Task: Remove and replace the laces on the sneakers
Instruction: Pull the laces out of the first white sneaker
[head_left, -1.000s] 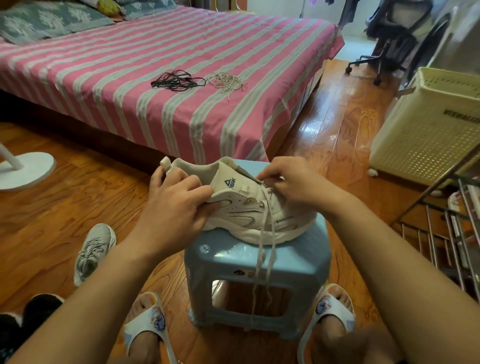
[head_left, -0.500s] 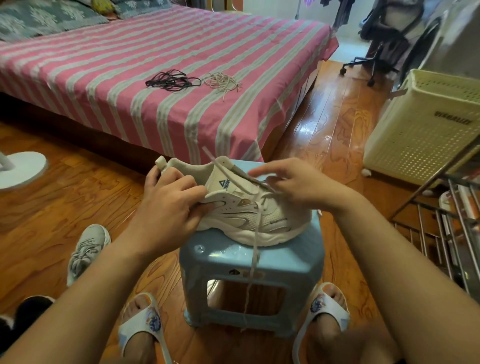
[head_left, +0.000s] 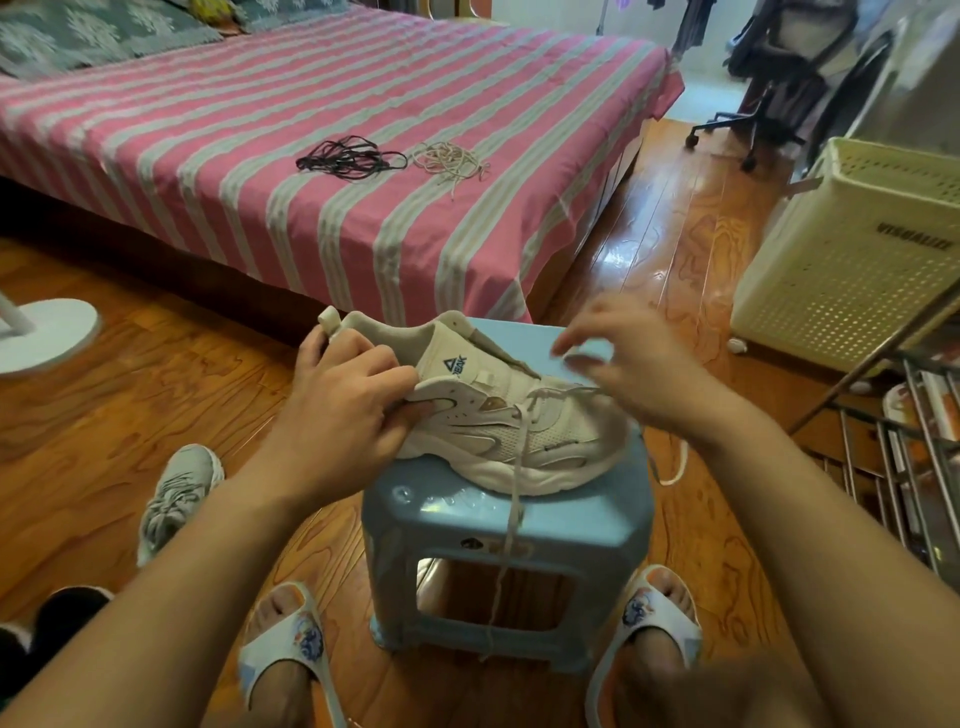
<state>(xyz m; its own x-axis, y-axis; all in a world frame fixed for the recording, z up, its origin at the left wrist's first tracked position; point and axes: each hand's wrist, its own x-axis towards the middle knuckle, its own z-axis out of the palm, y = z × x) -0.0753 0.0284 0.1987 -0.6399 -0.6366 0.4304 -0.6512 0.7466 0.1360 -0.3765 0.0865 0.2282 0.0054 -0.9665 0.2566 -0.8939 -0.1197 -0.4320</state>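
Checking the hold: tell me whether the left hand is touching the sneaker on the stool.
Touching. The head view shows the left hand gripping the heel end of the sneaker, fingers pressed on its side.

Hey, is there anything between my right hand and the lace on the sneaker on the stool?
Nothing visible stands in the way. The right hand hovers just above the sneaker on the blue stool, over the lace near the toe. It is motion-blurred, so I cannot tell whether its fingers already pinch the lace. The left hand grips the heel, clear of that path.
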